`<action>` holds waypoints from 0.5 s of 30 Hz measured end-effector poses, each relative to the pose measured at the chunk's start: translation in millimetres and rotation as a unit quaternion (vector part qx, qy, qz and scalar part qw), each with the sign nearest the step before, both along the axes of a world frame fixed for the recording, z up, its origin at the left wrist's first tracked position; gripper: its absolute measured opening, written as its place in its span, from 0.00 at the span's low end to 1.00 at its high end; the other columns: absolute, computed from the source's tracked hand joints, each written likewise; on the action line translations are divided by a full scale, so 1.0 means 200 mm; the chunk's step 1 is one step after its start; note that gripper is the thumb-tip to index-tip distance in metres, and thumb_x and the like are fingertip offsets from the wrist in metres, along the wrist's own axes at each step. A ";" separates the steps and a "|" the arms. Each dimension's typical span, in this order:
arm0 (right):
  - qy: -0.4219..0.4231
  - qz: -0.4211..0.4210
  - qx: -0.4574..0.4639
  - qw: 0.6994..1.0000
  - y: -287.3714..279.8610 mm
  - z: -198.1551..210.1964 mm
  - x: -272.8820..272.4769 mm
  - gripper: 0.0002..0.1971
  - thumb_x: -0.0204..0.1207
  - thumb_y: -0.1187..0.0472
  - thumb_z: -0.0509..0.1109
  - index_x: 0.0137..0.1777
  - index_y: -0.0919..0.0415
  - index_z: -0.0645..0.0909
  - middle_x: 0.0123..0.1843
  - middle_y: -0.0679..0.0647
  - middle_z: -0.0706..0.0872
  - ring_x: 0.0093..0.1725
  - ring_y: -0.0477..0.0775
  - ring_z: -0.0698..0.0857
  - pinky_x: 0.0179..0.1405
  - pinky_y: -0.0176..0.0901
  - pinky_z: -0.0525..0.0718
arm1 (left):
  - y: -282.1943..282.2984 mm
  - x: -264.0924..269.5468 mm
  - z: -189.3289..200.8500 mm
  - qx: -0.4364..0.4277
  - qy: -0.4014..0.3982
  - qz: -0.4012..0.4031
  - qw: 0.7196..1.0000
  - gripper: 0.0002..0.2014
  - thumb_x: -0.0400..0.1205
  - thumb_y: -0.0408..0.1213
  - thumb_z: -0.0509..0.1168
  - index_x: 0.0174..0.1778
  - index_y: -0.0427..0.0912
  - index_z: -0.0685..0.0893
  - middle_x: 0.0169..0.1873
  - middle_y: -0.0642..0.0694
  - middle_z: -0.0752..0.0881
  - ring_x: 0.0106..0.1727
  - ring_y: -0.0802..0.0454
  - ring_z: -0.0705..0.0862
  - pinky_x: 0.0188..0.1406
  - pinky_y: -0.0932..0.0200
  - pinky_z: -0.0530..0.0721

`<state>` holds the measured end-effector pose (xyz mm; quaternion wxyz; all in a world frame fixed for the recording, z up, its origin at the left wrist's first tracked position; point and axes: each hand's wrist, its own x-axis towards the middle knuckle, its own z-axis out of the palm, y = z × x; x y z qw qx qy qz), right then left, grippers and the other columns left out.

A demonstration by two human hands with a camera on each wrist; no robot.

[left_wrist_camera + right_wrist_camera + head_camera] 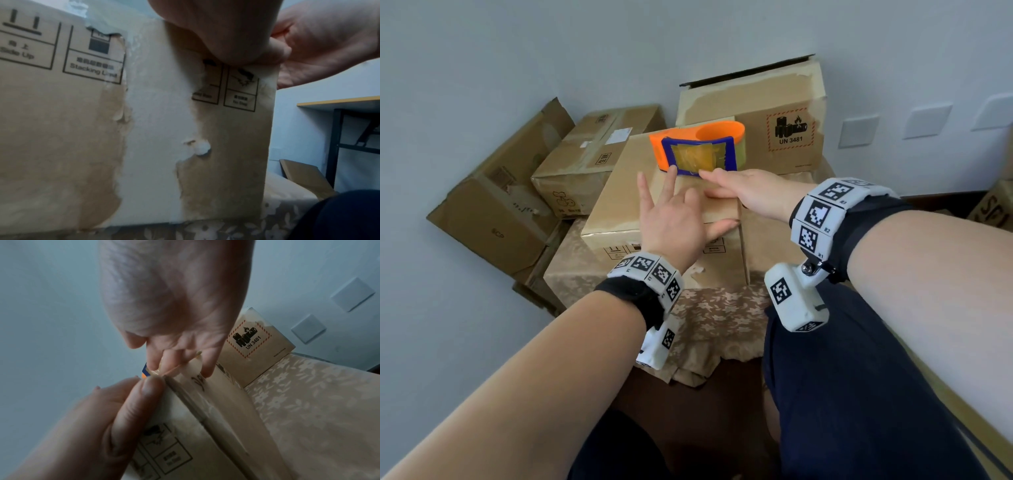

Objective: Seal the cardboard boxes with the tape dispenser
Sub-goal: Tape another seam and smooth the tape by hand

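A brown cardboard box [619,192] stands on the cloth-covered table, flaps down. At the far end of its top lies the orange and blue tape dispenser [697,147], held by neither hand. My left hand [671,216] lies on the box top with fingers spread and straight, thumb hooked over the near front edge. My right hand [750,192] rests flat on the top beside it, fingertips pointing at the dispenser. The left wrist view shows the box's front face [61,129] with torn paper and handling symbols. In the right wrist view a sliver of the dispenser [144,372] shows past the fingers.
A taller box with a UN 3481 label [774,113] stands behind, close to the dispenser. Two more boxes [592,150] [493,205] lean at the left against the wall. The floral tablecloth [722,318] hangs toward my legs. A desk [339,104] is off to the right.
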<state>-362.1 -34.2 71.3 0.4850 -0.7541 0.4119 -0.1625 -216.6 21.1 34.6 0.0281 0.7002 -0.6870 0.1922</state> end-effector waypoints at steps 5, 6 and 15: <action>-0.009 0.001 -0.009 1.000 -0.02 -0.01 0.00 0.24 0.87 0.44 0.46 0.79 0.45 0.68 0.71 0.45 0.81 0.79 0.45 0.66 0.66 0.35 0.57 | -0.03 0.02 -0.04 -0.003 0.002 -0.026 1.000 0.45 0.74 0.72 0.38 0.56 0.37 0.83 0.56 0.40 0.88 0.79 0.42 0.67 0.76 0.33 0.36; -0.013 0.002 -0.009 1.000 -0.02 -0.02 0.00 0.24 0.87 0.44 0.47 0.79 0.45 0.69 0.71 0.46 0.81 0.78 0.44 0.67 0.66 0.35 0.57 | -0.04 0.02 -0.05 -0.004 0.004 -0.030 1.000 0.44 0.74 0.72 0.39 0.55 0.36 0.84 0.56 0.40 0.88 0.78 0.42 0.69 0.76 0.32 0.37; -0.014 0.000 -0.021 1.000 -0.02 -0.05 0.01 0.24 0.87 0.44 0.50 0.76 0.52 0.75 0.73 0.47 0.80 0.75 0.47 0.73 0.77 0.43 0.63 | -0.02 0.00 -0.03 0.013 -0.025 -0.027 0.999 0.47 0.71 0.74 0.37 0.62 0.39 0.81 0.62 0.45 0.86 0.80 0.45 0.66 0.74 0.37 0.29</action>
